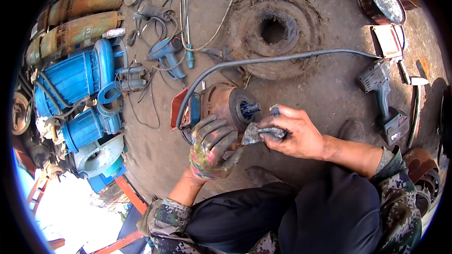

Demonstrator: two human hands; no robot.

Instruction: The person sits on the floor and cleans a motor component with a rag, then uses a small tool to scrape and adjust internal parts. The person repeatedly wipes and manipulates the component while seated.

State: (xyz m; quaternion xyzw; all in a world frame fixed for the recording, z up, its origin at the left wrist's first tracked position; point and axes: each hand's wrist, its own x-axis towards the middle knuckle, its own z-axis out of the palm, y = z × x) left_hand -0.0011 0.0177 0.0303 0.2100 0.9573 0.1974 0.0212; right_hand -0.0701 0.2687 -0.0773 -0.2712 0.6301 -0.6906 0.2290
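Before me a rusty brown electric motor (217, 100) lies on its side, its bluish shaft (251, 108) pointing right. My left hand (212, 148), in a stained grey patterned work glove, is at the motor's near side. Its fingers are curled together, and what they grip is hidden. My right hand (297, 134) is bare and pinches a crumpled grey rag (254, 134). The rag's end reaches toward the left hand's fingertips, just below the motor's shaft end. A thick black cable (273, 59) arches over the motor from its red-edged terminal box (181, 106).
Blue pumps (70, 82) and rusty cylinders (82, 33) line the left side. A blue heat gun (167, 56) and a screwdriver (189, 56) lie beyond the motor. A dirt-caked round casting (278, 30) sits at the back. To the right are a cordless impact wrench (383, 94), a hammer (417, 99) and a metal bucket (383, 4).
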